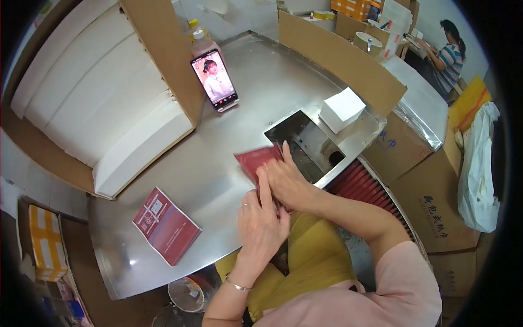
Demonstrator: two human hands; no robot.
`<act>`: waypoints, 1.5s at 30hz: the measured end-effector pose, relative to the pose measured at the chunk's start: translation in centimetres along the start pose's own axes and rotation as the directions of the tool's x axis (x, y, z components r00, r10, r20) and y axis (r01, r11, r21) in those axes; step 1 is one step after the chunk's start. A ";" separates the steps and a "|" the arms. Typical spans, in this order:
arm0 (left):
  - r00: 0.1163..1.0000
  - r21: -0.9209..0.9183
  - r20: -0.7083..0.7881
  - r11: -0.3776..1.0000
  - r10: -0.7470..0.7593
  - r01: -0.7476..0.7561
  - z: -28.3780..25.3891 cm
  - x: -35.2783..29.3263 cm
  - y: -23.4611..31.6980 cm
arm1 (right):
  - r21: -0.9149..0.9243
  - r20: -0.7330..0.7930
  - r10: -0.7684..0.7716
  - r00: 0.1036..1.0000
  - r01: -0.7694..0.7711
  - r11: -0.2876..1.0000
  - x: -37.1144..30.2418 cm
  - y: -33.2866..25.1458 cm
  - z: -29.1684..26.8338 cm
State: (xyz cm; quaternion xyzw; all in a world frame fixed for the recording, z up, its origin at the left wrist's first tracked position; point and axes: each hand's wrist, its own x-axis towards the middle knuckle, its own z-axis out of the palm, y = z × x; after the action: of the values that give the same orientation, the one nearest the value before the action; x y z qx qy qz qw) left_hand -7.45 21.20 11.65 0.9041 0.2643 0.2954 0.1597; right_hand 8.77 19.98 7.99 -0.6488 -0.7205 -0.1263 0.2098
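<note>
At twelve o'clock from the left hand (262, 222), which grips it, juts a red packet (254, 159), long axis hidden; the nearer right hand (286, 183), half-spread, overlaps it, hold unclear.

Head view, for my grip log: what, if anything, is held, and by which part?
The red packet, by its near right part, where left hand and right hand meet; the exact grip is hidden.

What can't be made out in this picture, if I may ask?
Head view: part of the red packet, covered by the left hand and right hand.
Head view: the far end of the brown carton, cut off by the upper edge.
Head view: what the seated person handles, too small to tell.
</note>
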 end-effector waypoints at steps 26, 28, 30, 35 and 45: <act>0.992 -0.010 -0.042 0.993 -0.118 0.118 -5.7 -1.9 -4.2 | -0.218 -0.460 0.343 0.819 -0.479 0.850 -3.7 15.9 -7.3; 0.983 -0.220 0.135 0.971 0.126 -0.094 -1.2 -0.2 -2.0 | -0.271 -0.509 0.243 0.826 -0.421 0.866 -3.5 14.9 -7.3; 0.976 -0.173 0.078 0.967 0.202 -0.186 0.5 0.0 -1.9 | -0.138 -0.439 0.142 0.887 -0.223 0.965 -2.3 9.6 -5.3; 0.992 0.109 0.127 0.994 0.003 -0.017 -1.4 -0.9 -4.7 | 0.108 -0.183 -0.290 0.939 0.312 0.944 -4.3 -3.8 -2.9; 0.994 0.408 0.026 0.908 -0.110 0.090 -0.4 -0.2 -3.4 | -0.065 -0.374 -0.020 0.927 -0.005 0.998 -0.8 2.0 -4.9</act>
State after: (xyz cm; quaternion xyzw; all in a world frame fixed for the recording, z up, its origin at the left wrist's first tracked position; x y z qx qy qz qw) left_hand -9.17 23.90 10.29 0.9097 0.3619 0.2034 -0.0102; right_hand 11.44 17.30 11.77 -0.6164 -0.6653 -0.2719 0.3217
